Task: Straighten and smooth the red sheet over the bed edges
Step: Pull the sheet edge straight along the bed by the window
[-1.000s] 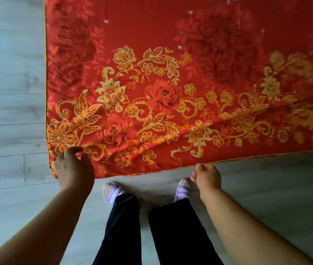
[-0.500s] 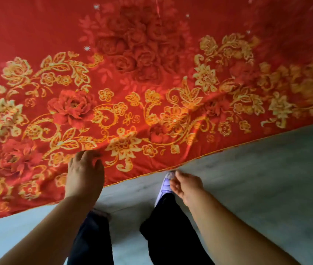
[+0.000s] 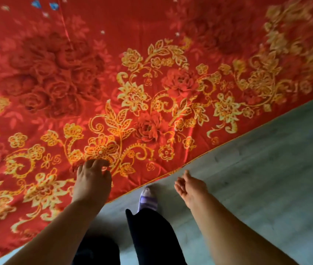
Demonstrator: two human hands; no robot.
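Note:
The red sheet (image 3: 151, 77) with gold flowers and dark red roses fills the upper and left part of the view. Its hem runs diagonally from lower left to right. My left hand (image 3: 92, 180) lies on the sheet near the hem, its fingertips pinching a small fold of cloth. My right hand (image 3: 190, 186) hovers just below the hem over the floor, fingers loosely apart and holding nothing. It does not touch the cloth.
Pale grey wood-look floor (image 3: 266, 178) lies to the right and below the hem. My legs in black trousers (image 3: 151, 236) and one foot in a purple and white slipper (image 3: 148, 199) stand close to the sheet's edge.
The view has shifted right along the sheet. My left hand slid along with it and still pinches the cloth near the hem. My right hand let go of the hem and opened.

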